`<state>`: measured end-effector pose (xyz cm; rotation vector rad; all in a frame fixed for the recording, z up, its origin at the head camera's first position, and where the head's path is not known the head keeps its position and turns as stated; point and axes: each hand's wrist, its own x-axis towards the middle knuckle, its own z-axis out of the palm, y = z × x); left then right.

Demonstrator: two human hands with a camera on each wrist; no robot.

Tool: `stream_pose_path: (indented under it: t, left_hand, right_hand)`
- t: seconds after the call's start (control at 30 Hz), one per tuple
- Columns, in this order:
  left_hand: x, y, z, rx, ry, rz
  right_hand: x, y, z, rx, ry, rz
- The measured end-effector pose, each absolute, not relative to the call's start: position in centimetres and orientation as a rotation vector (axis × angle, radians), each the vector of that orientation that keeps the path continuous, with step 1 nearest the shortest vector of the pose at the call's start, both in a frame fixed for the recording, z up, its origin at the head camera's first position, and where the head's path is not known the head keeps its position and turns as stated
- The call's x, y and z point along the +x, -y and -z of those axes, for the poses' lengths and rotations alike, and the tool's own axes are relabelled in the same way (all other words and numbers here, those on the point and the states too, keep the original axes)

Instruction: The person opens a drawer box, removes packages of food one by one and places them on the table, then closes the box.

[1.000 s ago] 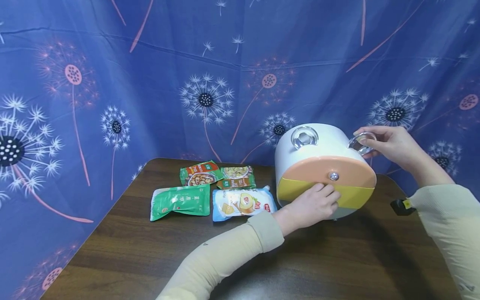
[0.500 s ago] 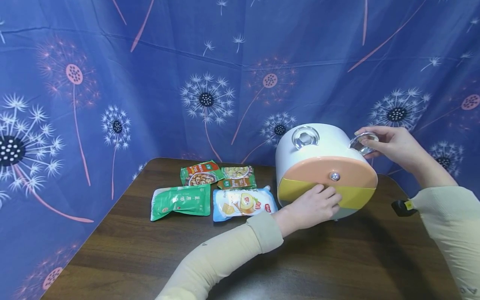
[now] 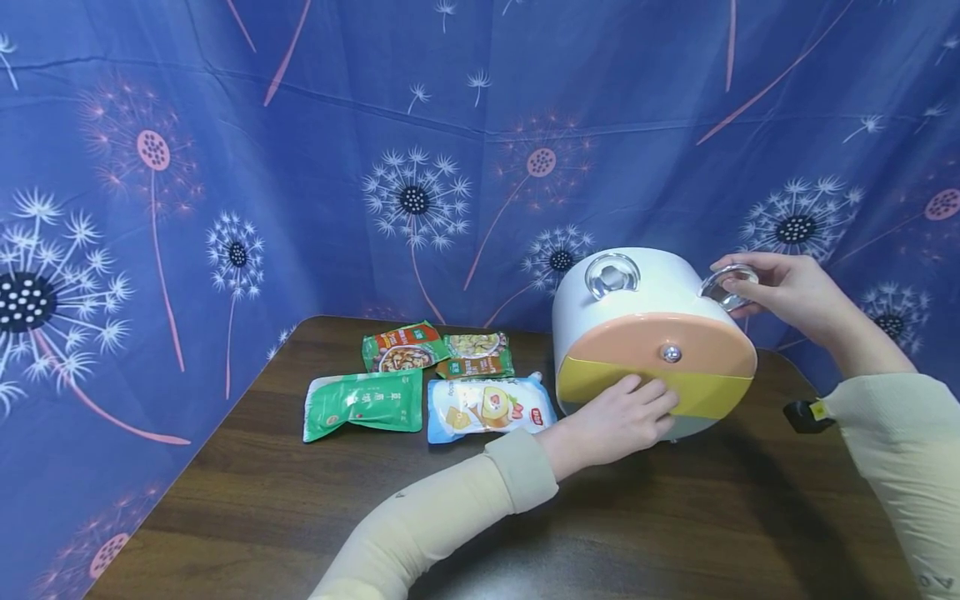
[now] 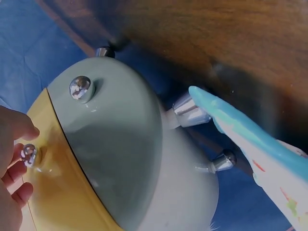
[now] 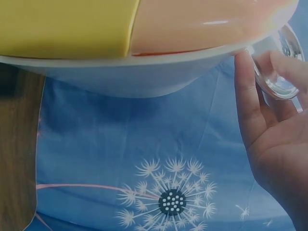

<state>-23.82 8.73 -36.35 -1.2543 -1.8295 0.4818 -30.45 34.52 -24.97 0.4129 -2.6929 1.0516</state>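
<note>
A rounded white drawer box [image 3: 637, 283] with an orange, a yellow and a grey-green front stands at the right of the table. My left hand [image 3: 622, 421] is at its yellow drawer [image 3: 723, 396]. In the left wrist view, curled fingers lie round the silver knob [image 4: 29, 155]; the thumb shows a small gap from it. My right hand [image 3: 787, 292] pinches the silver ear-shaped ring [image 3: 727, 286] on the box's upper right side. Its thumb and fingers lie on either side of the ring [image 5: 284, 82] in the right wrist view. The yellow drawer looks closed.
Left of the box lie a green pouch [image 3: 363, 402], a white-and-blue snack bag [image 3: 487, 408] and two smaller packets, one red-green [image 3: 405, 346] and one brown-green [image 3: 476, 354]. A blue dandelion-print cloth [image 3: 315, 167] hangs behind the wooden table [image 3: 247, 500].
The left hand has drawn slightly left and its fingers have loosened a little at the yellow front. The right hand keeps its hold on the ring, and the box stays put.
</note>
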Motion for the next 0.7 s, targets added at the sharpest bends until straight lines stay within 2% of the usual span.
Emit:
stream_pose_path:
  t: [0.17, 0.33, 0.7]
  left_hand:
    - [-23.3, -8.7, 36.6, -1.293, 1.783, -0.478]
    - [-24.2, -9.5, 38.4, -1.329, 1.753, -0.462]
    - [-24.5, -10.8, 40.6, -1.406, 1.969, -0.593]
  right_hand:
    - [-30.5, -34.5, 24.9, 0.423, 2.704, -1.011]
    - [-30.5, -34.4, 24.6, 0.441, 2.725, -0.990]
    - [-30.4, -34.1, 23.8, 0.440, 2.790, -0.841]
